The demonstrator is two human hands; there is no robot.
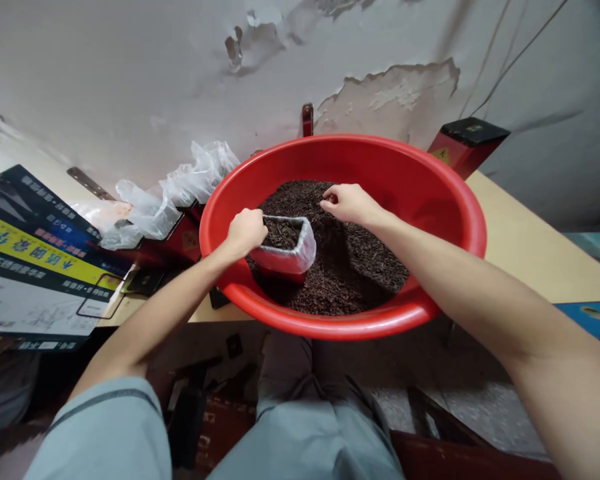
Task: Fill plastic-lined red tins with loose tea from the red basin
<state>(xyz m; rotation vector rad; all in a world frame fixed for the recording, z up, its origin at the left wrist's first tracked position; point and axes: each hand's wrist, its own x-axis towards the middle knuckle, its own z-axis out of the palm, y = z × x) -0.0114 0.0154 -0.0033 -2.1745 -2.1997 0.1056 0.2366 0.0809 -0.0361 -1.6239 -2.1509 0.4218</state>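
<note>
A big red basin (380, 327) holds a heap of small dark dried strips (325, 293), which look like tea leaves. My left hand (247, 232) is closed on the left edge of a red box (280, 261) lined with a clear plastic bag (307, 247). The box stands in the basin, and more dark strips fill it near the rim. Above the heap, to the right of the box, is my right hand (350, 202). Its fingers are curled together in a pinch; what they hold, if anything, is too small to make out.
Several red boxes with clear plastic liners (153, 207) stand left of the basin. A printed carton (40, 260) is at far left. Another red box with a black top (473, 137) stands behind the basin at right, on the pale table (520, 240). Behind is a peeling wall (145, 73).
</note>
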